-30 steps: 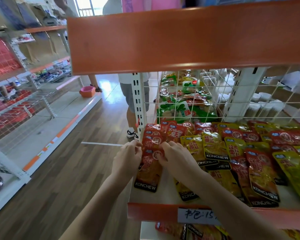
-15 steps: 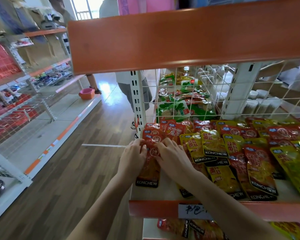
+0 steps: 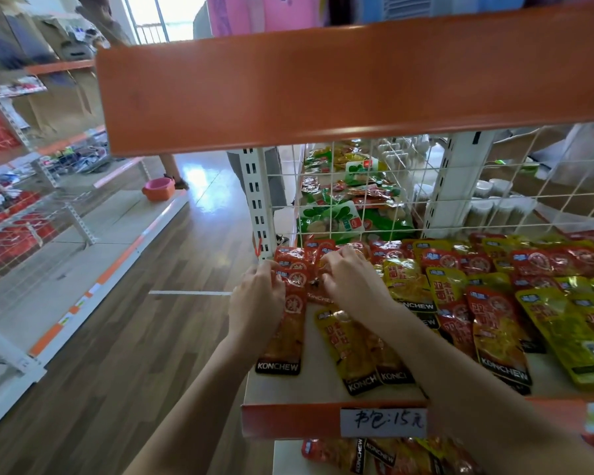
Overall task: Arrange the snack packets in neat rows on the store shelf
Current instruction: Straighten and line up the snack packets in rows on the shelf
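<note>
Orange front lip of shelf (image 3: pixel 288 419) nearest, handwritten price tag (image 3: pixel 384 422) on it. Behind lip, near left front corner: red packet (image 3: pixel 287 332) and yellow packet (image 3: pixel 348 349) lying flat, glossy foil, black KONCHEW band at bottom end. Left hand (image 3: pixel 256 299) fingers curled, pinching red packet's top, likely squaring it to left edge. Right hand (image 3: pixel 352 281) fingers curled onto red packets (image 3: pixel 318 258) further back; exact pinch unclear. Rest of row toward right edge overlaps loosely, not yet neat. Wire back panel (image 3: pixel 374 186) farthest.
</note>
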A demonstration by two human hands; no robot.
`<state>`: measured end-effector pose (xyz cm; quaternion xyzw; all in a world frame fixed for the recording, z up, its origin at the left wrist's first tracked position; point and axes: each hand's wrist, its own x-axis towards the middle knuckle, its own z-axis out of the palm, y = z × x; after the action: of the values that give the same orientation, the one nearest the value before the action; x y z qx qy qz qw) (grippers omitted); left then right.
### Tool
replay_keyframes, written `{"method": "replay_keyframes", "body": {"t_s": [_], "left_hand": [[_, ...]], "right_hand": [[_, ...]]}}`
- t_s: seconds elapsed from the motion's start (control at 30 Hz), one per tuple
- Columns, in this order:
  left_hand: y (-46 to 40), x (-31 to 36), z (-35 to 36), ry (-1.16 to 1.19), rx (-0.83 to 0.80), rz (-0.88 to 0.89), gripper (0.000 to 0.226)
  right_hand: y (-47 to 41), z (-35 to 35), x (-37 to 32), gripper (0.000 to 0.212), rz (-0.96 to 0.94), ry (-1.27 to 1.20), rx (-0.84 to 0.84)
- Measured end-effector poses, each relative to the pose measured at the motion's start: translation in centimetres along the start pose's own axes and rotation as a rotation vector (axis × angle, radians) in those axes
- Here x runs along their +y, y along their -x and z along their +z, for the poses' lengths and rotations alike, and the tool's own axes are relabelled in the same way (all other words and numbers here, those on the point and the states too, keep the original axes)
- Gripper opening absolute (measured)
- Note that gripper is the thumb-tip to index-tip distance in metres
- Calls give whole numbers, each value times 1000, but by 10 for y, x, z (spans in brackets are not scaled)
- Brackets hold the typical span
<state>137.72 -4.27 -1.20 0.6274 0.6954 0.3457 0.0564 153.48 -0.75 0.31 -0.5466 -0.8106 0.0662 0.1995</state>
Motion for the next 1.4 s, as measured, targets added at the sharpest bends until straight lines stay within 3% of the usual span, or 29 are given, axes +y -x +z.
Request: {"method": "replay_keyframes", "body": {"t_s": [0.13, 0.33, 0.67, 0.77, 1.0, 1.23, 1.4], "left_hand": [[-7, 25, 6, 30, -30, 44, 20], [-20, 51, 29, 2, -83, 98, 20], [-15, 43, 57, -114, -84, 124, 25], [-15, 42, 58, -86, -88, 90, 26], [-14, 46, 49, 81, -66, 48, 32], [-24, 46, 24, 296, 21, 14, 19], [-22, 29, -2, 303, 7, 3, 23]], "right_hand": [[-26, -11, 18, 37, 105, 43, -101], [-41, 0, 32, 65, 170, 77, -302], [-37, 14, 39, 73, 124, 6, -104], [-37, 15, 41, 67, 129, -54, -53], [-42, 3, 46, 16, 149, -387, 200], [-42, -34, 37, 7, 218, -717, 386], [-30, -61, 11, 4, 134, -913, 400]]}}
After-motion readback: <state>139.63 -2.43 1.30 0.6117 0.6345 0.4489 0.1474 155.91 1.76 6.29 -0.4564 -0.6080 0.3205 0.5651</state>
